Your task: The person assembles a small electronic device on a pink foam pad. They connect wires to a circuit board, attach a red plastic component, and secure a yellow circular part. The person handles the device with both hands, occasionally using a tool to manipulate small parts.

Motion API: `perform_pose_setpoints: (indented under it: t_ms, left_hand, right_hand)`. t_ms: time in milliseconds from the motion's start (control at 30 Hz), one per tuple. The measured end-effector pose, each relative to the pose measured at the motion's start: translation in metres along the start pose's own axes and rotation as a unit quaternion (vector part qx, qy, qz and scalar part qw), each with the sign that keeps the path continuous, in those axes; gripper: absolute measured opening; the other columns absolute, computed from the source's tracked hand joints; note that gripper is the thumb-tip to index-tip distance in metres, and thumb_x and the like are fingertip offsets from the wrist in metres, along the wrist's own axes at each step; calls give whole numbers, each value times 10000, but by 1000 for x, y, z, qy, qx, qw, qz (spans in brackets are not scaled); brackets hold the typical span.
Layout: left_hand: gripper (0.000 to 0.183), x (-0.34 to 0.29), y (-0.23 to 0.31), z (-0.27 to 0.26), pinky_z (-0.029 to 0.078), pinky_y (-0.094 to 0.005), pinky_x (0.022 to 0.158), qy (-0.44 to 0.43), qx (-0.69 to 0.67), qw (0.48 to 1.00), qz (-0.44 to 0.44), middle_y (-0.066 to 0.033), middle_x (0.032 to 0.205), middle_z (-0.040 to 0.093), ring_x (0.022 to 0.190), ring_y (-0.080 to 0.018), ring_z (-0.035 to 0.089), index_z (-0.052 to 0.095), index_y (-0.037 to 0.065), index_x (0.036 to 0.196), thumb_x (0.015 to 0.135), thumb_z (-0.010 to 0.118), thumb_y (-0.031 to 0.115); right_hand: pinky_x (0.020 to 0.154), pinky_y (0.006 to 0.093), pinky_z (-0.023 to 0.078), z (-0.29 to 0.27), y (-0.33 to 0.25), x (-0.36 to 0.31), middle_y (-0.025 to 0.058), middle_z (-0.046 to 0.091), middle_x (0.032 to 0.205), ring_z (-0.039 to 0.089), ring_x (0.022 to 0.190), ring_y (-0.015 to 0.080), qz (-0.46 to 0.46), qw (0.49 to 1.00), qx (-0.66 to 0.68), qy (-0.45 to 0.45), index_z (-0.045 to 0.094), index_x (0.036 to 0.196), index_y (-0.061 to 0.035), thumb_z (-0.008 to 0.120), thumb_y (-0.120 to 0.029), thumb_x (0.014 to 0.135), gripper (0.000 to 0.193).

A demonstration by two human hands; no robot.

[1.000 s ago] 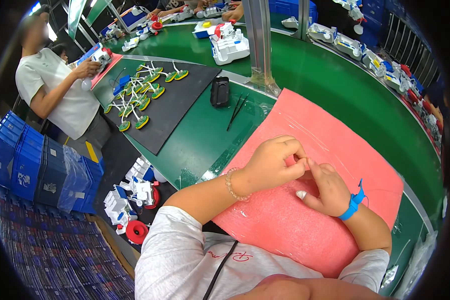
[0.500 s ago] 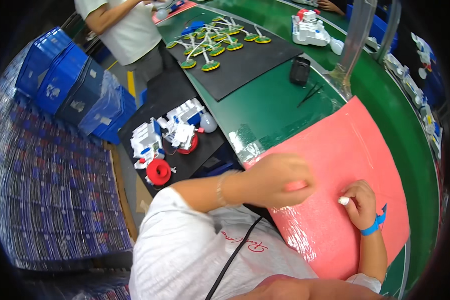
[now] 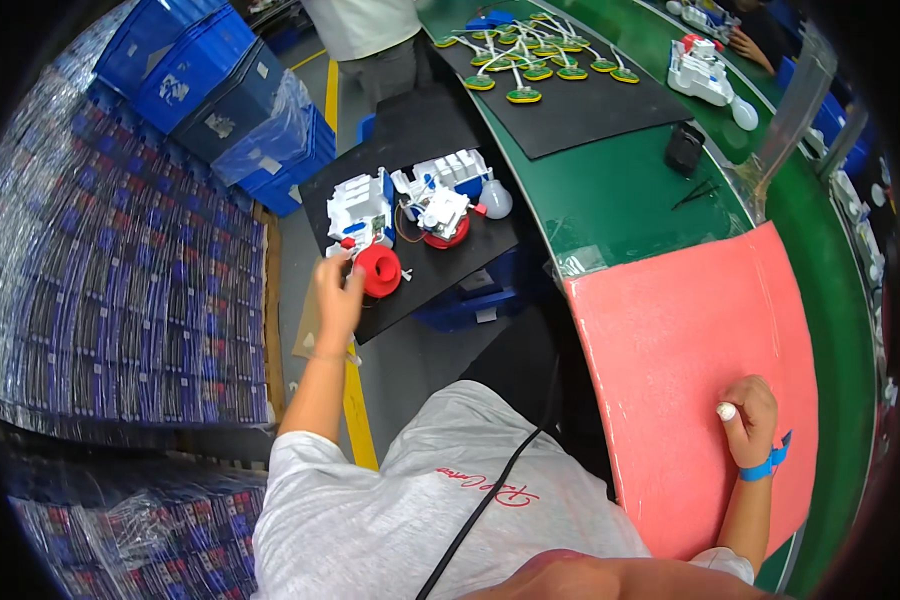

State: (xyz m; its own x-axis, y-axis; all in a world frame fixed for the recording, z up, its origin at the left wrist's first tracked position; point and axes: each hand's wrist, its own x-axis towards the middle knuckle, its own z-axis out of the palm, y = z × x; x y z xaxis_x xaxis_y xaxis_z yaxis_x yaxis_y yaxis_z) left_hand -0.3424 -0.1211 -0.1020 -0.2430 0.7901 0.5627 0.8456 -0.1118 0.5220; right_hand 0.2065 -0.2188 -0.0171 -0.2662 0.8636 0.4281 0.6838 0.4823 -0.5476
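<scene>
My left hand (image 3: 338, 303) reaches out to the left, slightly blurred. Its thumb and forefinger are apart, beside a red round part (image 3: 378, 271) with a hollow middle. This part sits against a white and blue plastic housing (image 3: 361, 208) on a black-topped side surface. Just beyond the fingertips is a small red piece (image 3: 348, 243). My right hand (image 3: 750, 415) rests curled on the pink mat (image 3: 670, 350), a white wrap on its thumb and a blue strap (image 3: 765, 466) on the wrist. What its fingers hold, if anything, is hidden.
Next to it lies a second white housing (image 3: 450, 175) with a bulb (image 3: 495, 199). Several green-yellow discs with white leads (image 3: 523, 95) cover a black mat ahead. Blue bins (image 3: 190, 80) and wrapped stacks (image 3: 160, 270) stand left. A metal post (image 3: 785, 120) rises at the bench's right.
My left hand has swung from above the pink mat to the housings on the left. The view has shifted leftward. My right hand stays curled on the mat.
</scene>
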Motion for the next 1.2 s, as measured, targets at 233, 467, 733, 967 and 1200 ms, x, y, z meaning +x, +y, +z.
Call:
perform_pose_setpoints:
  t_ms: [233,467,733,967,1200]
  left_hand:
    - [686,49,-128,24,508,-351,586,-56,-201,851,-482,-162,1073,515,784,-238,579,350,27,1268,769,613,417]
    - [299,59,-152,58,501,-276,438,-90,-254,822,-502,-118,812,620,510,-201,582,559,16,938,727,620,219]
    - [363,37,-132,68,415,-215,420,12,-402,754,-519,-121,844,608,632,-189,626,493,11,1032,827,596,293]
    - [391,34,-137,62,426,-270,672,-121,-533,672,-499,-40,998,616,766,-152,548,513,90,1099,907,440,423]
    - [672,42,-137,59,459,-358,802,-285,-628,592,-418,-126,1133,557,917,-245,580,440,15,1205,874,316,587]
  right_hand:
    - [570,332,363,6,12,9,92,500,662,456,622,250,65,996,-52,5,502,687,-20,567,-98,764,127]
    - [554,326,365,30,-25,75,91,506,662,453,595,250,12,998,-65,13,499,682,-16,555,-72,767,117]
    - [770,371,444,167,-88,250,117,578,944,549,895,283,-122,976,14,-182,559,949,-32,611,-144,754,231]
    - [793,397,419,327,-43,340,75,582,1022,537,969,237,-103,911,-295,-270,600,998,-98,530,-148,758,255]
    - [884,517,388,373,-13,334,83,573,1115,520,1056,267,-55,924,-253,-281,590,1060,-123,551,-159,746,319]
